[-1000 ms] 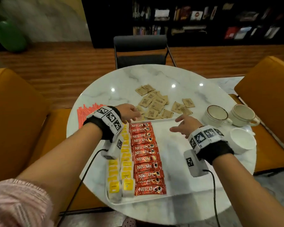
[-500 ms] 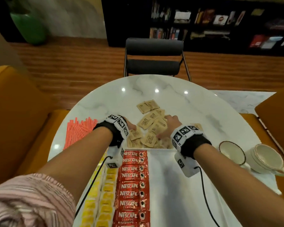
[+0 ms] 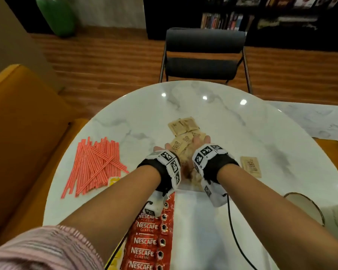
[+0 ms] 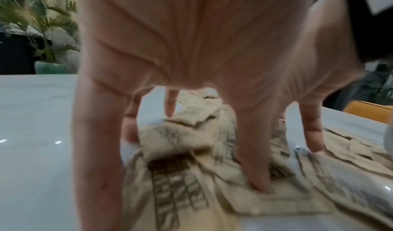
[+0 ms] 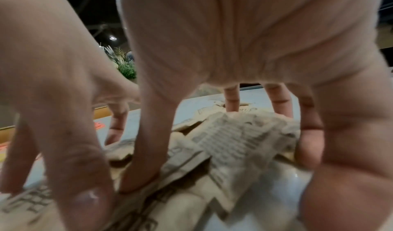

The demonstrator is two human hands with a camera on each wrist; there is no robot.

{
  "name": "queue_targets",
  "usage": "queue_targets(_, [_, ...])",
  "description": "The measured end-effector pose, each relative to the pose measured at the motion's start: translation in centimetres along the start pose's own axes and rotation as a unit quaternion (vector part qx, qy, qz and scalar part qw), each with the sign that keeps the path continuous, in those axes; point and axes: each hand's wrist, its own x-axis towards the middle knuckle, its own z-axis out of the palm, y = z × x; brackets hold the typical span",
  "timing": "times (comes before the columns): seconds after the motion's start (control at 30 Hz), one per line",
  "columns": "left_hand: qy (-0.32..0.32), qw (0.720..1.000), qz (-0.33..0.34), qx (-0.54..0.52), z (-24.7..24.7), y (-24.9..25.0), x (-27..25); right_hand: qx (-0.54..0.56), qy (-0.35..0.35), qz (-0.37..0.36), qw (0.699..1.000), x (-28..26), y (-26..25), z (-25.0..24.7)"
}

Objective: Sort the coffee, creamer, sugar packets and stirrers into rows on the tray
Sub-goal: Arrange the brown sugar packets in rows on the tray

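Brown sugar packets [image 3: 183, 126] lie heaped on the marble table just past the far edge of the white tray [image 3: 199, 230]. My left hand [image 3: 164, 148] and right hand [image 3: 202, 140] face each other, clawed round the heap. In the left wrist view my fingers [image 4: 255, 150] press on crumpled sugar packets [image 4: 176, 137]. The right wrist view shows my fingers [image 5: 146, 142] and thumb enclosing a bunched packet [image 5: 240, 138]. One stray sugar packet [image 3: 250, 166] lies to the right. Red Nescafe sachets [image 3: 147, 242] form a row on the tray, with yellow creamer [image 3: 119, 254] beside them. Red stirrers [image 3: 96, 168] lie loose at the left.
A cup [image 3: 304, 209] stands at the near right of the table. A black chair [image 3: 205, 55] faces me beyond the far edge. Orange seats [image 3: 18, 123] flank the table. A yellow packet [image 3: 113, 181] peeks out under the stirrers.
Both hands have left the tray's far edge and closed in on the sugar packets, pushing the spread pile into a tight heap between them. My head has leaned forward.
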Motion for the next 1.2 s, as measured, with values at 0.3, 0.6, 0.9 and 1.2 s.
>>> queue_targets(0.3, [0.050,0.950,-0.089,-0.296,0.4,0.3,4.3,0.266,0.036,0.030,0.963,4.3,0.8,1.6])
queue_targets(0.6, [0.019,0.909,-0.008,-0.417,0.9,-0.9,3.3,0.375,0.018,-0.015,0.927,4.0,1.7,2.1])
queue_targets(0.9, [0.094,0.845,0.018,-0.526,0.6,-2.3,2.5,0.598,0.012,0.000,0.802,3.1,2.6,2.8])
queue_targets(1.2, [0.081,0.782,-0.002,-0.618,1.5,-1.4,2.1,0.725,0.002,0.026,0.688,1.9,4.6,3.1])
